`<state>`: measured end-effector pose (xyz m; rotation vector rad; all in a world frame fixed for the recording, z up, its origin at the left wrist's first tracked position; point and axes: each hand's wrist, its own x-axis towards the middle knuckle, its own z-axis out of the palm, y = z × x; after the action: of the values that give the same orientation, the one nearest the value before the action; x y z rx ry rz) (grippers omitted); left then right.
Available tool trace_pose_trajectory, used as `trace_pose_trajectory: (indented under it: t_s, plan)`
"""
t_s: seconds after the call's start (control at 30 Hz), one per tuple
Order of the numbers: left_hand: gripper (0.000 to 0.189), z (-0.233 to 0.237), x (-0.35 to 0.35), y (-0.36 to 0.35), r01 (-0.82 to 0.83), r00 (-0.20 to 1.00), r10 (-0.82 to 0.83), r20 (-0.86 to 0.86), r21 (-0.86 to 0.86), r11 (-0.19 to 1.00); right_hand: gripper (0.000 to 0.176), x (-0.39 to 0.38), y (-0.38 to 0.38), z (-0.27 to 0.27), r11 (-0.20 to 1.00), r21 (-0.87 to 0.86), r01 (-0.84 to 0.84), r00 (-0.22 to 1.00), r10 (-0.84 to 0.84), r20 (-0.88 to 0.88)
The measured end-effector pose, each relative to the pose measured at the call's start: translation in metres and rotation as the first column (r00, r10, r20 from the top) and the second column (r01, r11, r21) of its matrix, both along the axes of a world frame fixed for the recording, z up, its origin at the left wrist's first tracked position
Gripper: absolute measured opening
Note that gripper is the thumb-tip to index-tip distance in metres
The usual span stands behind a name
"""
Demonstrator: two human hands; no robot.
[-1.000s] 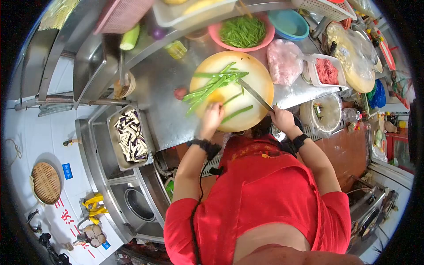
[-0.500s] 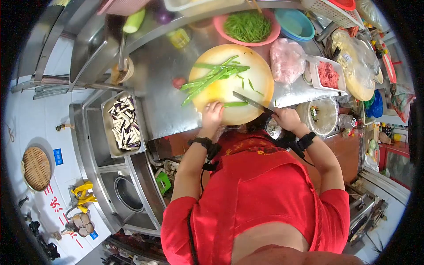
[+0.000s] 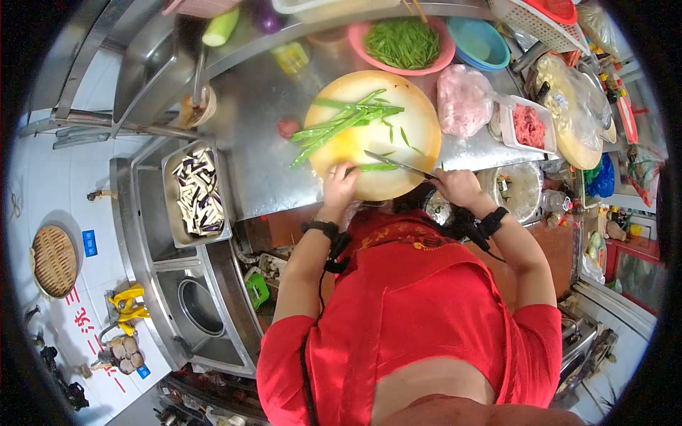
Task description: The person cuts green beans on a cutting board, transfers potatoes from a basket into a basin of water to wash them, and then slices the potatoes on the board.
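My left hand (image 3: 341, 183) rests at the near left edge of the round chopping board (image 3: 418, 110), fingers curled on one end of a long flat green bean (image 3: 376, 168). In my right hand (image 3: 458, 188) is a kitchen knife (image 3: 403, 165), gripped by its handle. Its blade slants up and left over the board, close above the held bean. More long green beans (image 3: 344, 121) lie in a loose pile on the left half of the board, with some thin cut slivers (image 3: 405, 136) right of them.
Behind the board stand a pink bowl of shredded greens (image 3: 405, 44) and blue bowls (image 3: 479, 42). To the right are a bagged pink mass (image 3: 464, 99) and a white tub of minced meat (image 3: 528, 126). A metal tray of cut eggplant (image 3: 198, 192) sits at left over the sink.
The knife has shifted slightly up and left, its blade now flatter over the board. My left fingers have moved a little at the bean's end. The whole view has shifted slightly.
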<state>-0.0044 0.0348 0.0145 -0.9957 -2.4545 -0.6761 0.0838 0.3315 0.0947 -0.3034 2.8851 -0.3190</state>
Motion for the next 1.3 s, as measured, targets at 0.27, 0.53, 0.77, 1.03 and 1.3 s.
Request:
trace_pose_trajectory:
  t_s: [0.27, 0.53, 0.77, 1.03, 1.3]
  plan:
    - [0.024, -0.006, -0.002, -0.004, -0.006, 1.0, 0.006, 0.03, -0.002, 1.0, 0.027, -0.011, -0.007, -0.008, 0.999, 0.022, -0.049, 0.998, 0.05, -0.024]
    - [0.022, 0.001, -0.002, 0.005, -0.025, 1.0, 0.024, 0.012, 0.053, 0.998, 0.03, -0.018, -0.017, -0.028, 0.999, 0.025, -0.035, 0.998, 0.036, -0.053]
    - [0.016, -0.011, 0.001, -0.008, -0.112, 0.992, 0.105, 0.074, 0.087, 0.99, 0.029, -0.011, -0.032, -0.012, 0.998, -0.057, 0.037, 0.999, -0.037, 0.004]
    - [0.017, -0.015, 0.0, -0.005, -0.118, 0.991, 0.112, 0.077, 0.089, 0.989, 0.03, -0.012, -0.037, -0.014, 0.999, 0.003, 0.044, 0.996, -0.044, 0.076]
    - [0.019, -0.019, -0.001, -0.001, -0.073, 0.995, 0.068, 0.068, 0.076, 0.994, 0.029, -0.016, -0.039, -0.002, 1.0, 0.014, 0.023, 0.997, -0.024, 0.067]
